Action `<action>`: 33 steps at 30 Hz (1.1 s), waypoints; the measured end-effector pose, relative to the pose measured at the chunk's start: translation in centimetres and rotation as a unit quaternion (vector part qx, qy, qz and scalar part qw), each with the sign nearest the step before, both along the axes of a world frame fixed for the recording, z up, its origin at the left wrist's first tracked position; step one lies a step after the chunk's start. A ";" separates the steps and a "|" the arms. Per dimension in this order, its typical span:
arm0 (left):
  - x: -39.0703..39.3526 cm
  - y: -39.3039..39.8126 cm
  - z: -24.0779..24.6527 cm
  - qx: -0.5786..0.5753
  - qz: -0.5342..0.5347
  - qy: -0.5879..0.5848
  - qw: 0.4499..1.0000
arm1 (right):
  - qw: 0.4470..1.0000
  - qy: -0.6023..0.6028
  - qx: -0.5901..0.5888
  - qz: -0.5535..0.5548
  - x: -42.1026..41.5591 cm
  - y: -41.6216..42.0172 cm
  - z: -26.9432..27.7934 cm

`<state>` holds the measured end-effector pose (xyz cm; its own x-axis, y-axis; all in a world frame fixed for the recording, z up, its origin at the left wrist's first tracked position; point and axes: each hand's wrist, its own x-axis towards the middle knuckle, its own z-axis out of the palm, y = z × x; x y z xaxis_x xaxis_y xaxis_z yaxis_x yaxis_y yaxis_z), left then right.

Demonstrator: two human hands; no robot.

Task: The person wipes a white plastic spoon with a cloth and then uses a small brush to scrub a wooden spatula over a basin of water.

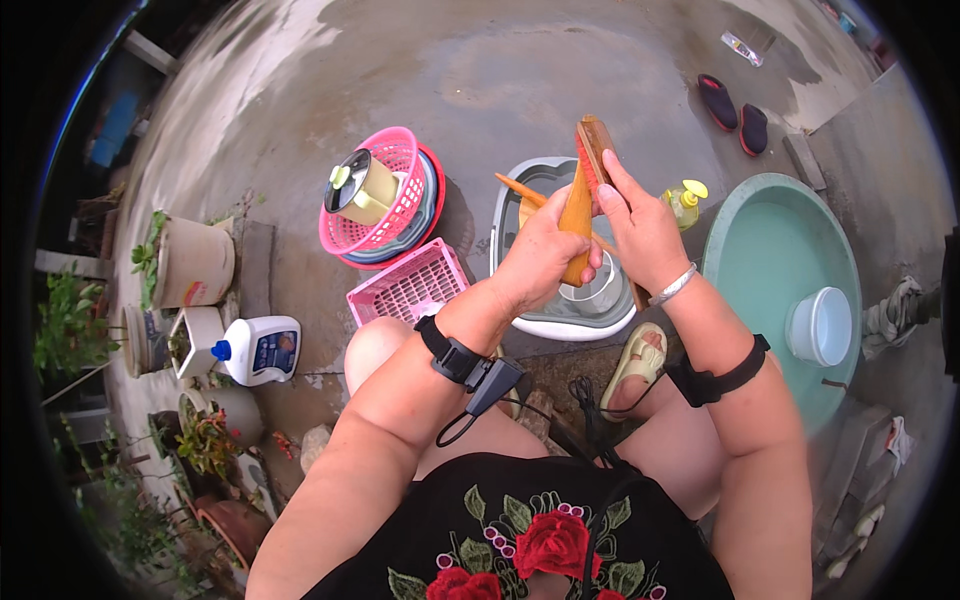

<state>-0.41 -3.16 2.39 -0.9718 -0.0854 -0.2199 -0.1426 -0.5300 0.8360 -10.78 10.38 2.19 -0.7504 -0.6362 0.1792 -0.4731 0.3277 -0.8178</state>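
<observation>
My left hand (pixel 541 244) grips a yellowish wooden utensil (pixel 575 253), its narrow tip pointing away from me. Held in my right hand (pixel 641 225) is a wooden scrub brush (pixel 597 140) whose red bristles face the utensil and seem to touch it near the tip. Both hands are above a grey-and-white plastic basin (pixel 574 328). Another wooden utensil (pixel 519 188) leans out over the basin's far left part, partly hidden by my left hand. A white cup-like container (pixel 602 294) sits inside, partly covered by my hands.
Left stand a pink colander (pixel 352 241) holding a lidded pot (pixel 373 191), a pink crate (pixel 409 289) and a white detergent jug (pixel 264 350). To the right are a yellow pump bottle (pixel 684 204) and a large green tub (pixel 776 247) containing a light-blue bucket (pixel 821 326). Dark slippers (pixel 718 103) lie beyond.
</observation>
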 end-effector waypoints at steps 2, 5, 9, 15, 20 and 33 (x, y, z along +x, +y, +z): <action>0.5 -0.9 -0.5 0.005 0.003 -0.013 1.000 | 0.993 -0.109 0.031 0.026 2.4 -0.7 2.8; 0.0 -1.3 -0.9 0.001 -0.002 -0.023 1.000 | 0.999 0.011 -0.011 0.044 3.2 0.7 -1.1; 0.9 1.2 1.3 0.029 0.006 -0.005 1.000 | 0.986 -0.136 -0.093 -0.020 -0.5 -0.5 0.0; 0.7 -0.4 0.3 0.011 0.017 -0.040 0.999 | 0.999 -0.034 -0.001 0.035 3.5 0.9 -0.9; 0.9 1.0 1.5 0.038 -0.007 -0.032 0.999 | 0.996 -0.080 -0.014 -0.035 -1.7 0.3 0.1; 1.4 0.6 1.4 0.037 -0.030 -0.069 0.996 | 0.969 -0.213 -0.119 -0.026 0.5 0.0 0.7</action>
